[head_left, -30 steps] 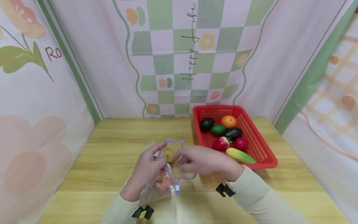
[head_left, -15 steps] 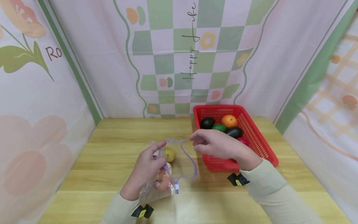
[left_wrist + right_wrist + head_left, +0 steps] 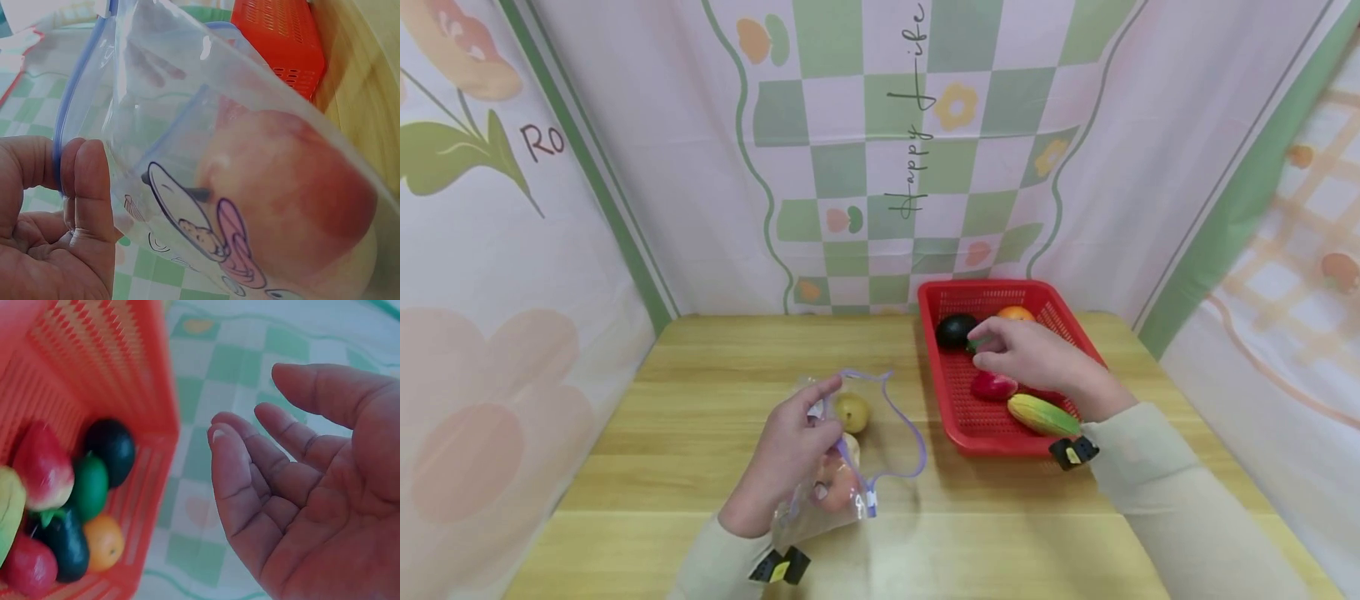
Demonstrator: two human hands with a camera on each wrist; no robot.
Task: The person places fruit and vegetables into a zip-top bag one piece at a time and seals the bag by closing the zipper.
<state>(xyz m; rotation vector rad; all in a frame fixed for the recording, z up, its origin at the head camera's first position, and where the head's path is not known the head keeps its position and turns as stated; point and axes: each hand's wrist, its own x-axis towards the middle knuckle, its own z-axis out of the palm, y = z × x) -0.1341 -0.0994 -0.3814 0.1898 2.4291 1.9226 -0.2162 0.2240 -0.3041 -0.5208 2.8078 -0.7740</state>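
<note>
My left hand (image 3: 790,454) pinches the purple-edged mouth of a clear zip bag (image 3: 812,525) and spreads it wide. Inside the bag lie a round yellow fruit (image 3: 852,412) and a peach-like reddish fruit (image 3: 294,194), plus a pale piece partly hidden between them. Over the red basket (image 3: 946,421) hovers my right hand (image 3: 1033,354), its fingers loosely bent and holding nothing. Beneath or near it are a green fruit (image 3: 92,484), a dark eggplant (image 3: 65,547), an orange (image 3: 1015,313) and a red peach-shaped fruit (image 3: 994,386).
A black oval fruit (image 3: 955,332) sits at the basket's back left. Toward its front lie a yellow-green ribbed fruit (image 3: 1041,414) and a crimson round one (image 3: 30,565). Printed cloth (image 3: 895,167) hangs behind the wooden table (image 3: 715,400).
My right hand has moved from the bag's mouth, right and away from me, to above the basket. The left hand and bag stay almost where they were.
</note>
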